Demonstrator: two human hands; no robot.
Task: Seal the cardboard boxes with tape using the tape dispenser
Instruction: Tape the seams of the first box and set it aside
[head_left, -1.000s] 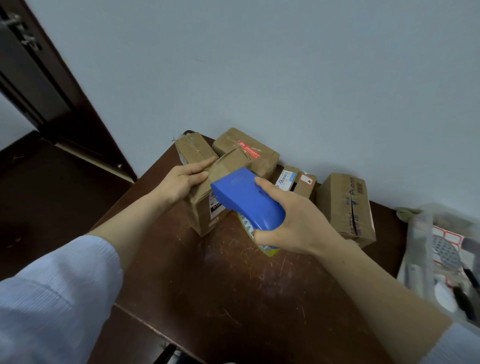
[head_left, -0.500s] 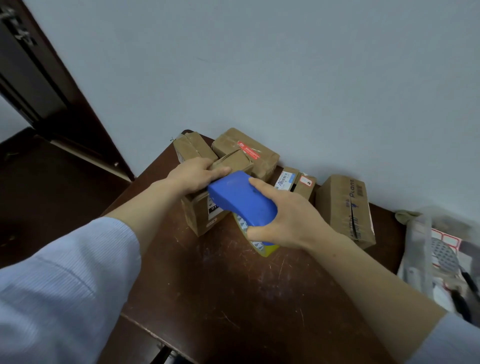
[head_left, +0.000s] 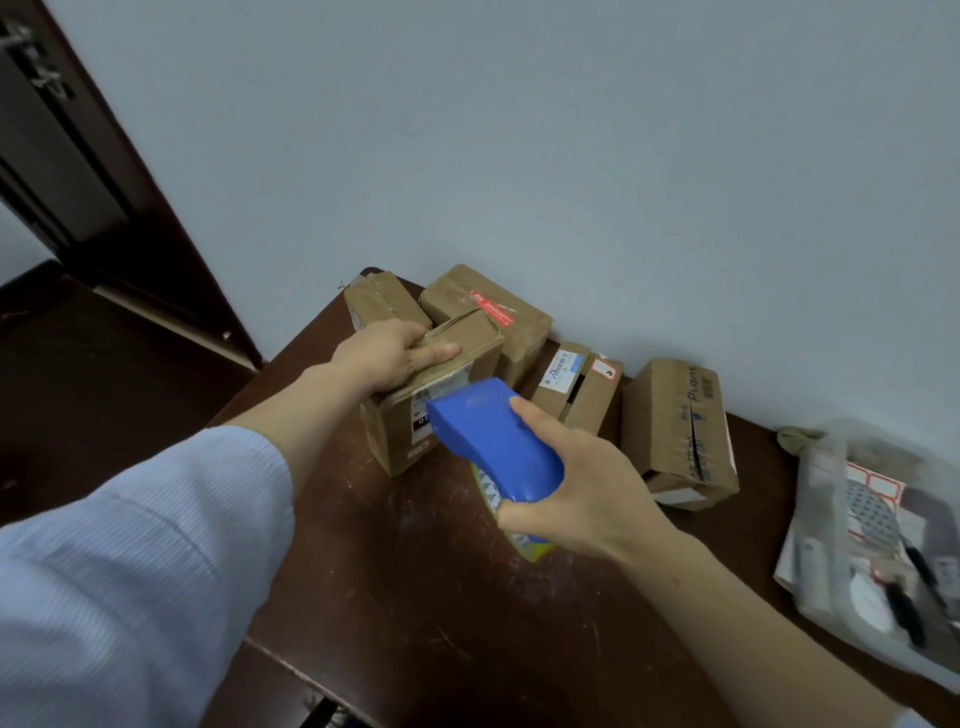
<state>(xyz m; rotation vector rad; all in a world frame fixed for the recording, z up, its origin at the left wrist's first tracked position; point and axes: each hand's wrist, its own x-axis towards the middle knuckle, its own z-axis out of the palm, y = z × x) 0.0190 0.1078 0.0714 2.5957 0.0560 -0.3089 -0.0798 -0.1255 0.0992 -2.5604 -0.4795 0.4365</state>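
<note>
A small cardboard box (head_left: 395, 436) stands on the dark wooden table (head_left: 415, 571). My left hand (head_left: 387, 351) grips its top left edge, fingers curled over the flaps. My right hand (head_left: 576, 499) holds a blue tape dispenser (head_left: 493, 436) with a yellow-edged tape roll (head_left: 498, 504) under it. The dispenser's front end touches the box's near side just below the top edge, where clear tape shows. Several more cardboard boxes line the wall: one at the far left (head_left: 379, 301), one with a red label (head_left: 488, 312), a thin pair (head_left: 576, 389) and a taller one (head_left: 675, 426).
A clear plastic bag (head_left: 872, 535) with labels, pens and small items lies at the table's right edge. The pale wall runs right behind the boxes. A dark wooden door frame (head_left: 119, 171) and dark floor are to the left. The table's near edge (head_left: 311, 670) is low in view.
My left hand slid from the box's side onto its top and closed over the flaps. The dispenser moved forward and up against the box's near side.
</note>
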